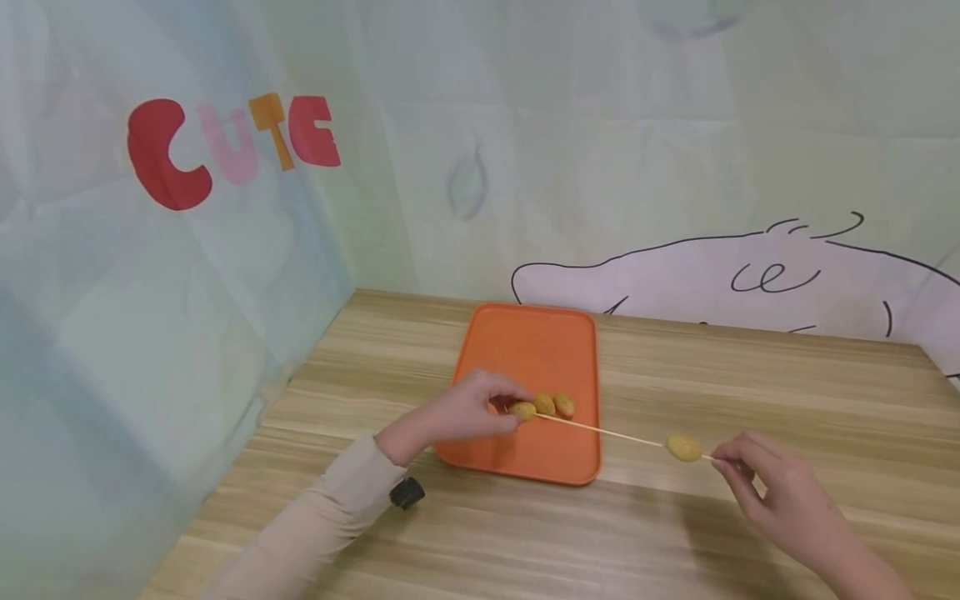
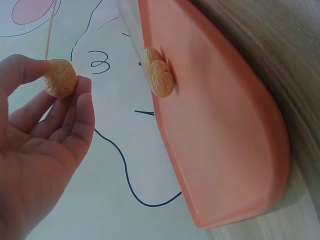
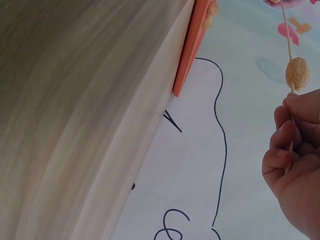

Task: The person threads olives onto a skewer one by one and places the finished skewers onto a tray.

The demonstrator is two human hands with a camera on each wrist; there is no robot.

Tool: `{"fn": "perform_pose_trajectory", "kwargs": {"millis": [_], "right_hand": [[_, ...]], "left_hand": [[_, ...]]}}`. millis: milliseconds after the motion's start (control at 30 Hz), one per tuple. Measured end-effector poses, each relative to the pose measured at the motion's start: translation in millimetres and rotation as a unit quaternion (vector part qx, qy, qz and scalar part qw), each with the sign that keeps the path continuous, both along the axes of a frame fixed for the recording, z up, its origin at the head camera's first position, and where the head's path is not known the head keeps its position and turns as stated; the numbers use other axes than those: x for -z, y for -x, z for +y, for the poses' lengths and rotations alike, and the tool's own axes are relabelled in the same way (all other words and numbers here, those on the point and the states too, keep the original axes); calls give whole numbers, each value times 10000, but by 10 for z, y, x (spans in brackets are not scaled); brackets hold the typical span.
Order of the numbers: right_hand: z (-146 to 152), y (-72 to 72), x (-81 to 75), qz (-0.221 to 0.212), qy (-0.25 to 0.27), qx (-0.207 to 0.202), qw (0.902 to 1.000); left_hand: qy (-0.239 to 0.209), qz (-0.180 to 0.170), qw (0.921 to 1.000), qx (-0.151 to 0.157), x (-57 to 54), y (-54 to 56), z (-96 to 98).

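A thin wooden skewer (image 1: pixel 600 429) runs between my two hands above the table. My right hand (image 1: pixel 780 492) pinches it near one end, its short tail lying along the curled fingers in the right wrist view. Just beyond those fingertips, a wrinkled golden-brown ball (image 1: pixel 684 447), oval like a fried tofu puff, is threaded on the skewer. Over the tray, my left hand (image 1: pixel 480 407) pinches a second such ball (image 2: pixel 60 78) between thumb and fingers, the skewer's far end meeting it. Two more balls (image 1: pixel 553 405) rest side by side on the orange tray (image 1: pixel 532 350).
The tray lies on a wood-grain table (image 1: pixel 510 533) with a low raised rim around it. A printed fabric backdrop (image 1: pixel 615 167) stands along the table's back and left edges. A small black object (image 1: pixel 407 493) shows at the left sleeve's cuff.
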State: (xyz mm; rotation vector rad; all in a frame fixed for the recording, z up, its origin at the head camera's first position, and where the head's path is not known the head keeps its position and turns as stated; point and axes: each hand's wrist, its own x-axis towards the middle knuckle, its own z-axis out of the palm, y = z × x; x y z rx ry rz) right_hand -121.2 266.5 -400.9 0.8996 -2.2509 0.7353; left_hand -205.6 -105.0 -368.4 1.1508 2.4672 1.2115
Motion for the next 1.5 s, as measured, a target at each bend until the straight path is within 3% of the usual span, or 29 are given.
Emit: {"fn": "perform_pose_trajectory", "kwargs": {"millis": [367, 633, 867, 1500], "right_hand": [[-9, -13, -15, 7, -42, 27, 10000], [-16, -16, -44, 28, -231, 126, 9997], [-8, -10, -22, 124, -207, 60, 9997], [-22, 9, 26, 247, -1, -205, 9995]], "left_hand": [[119, 281, 9995, 99, -33, -24, -17], [278, 644, 9966, 440, -35, -60, 7], [428, 1189, 9900, 631, -27, -92, 38], [799, 1591, 9807, 808, -51, -208, 67]]}}
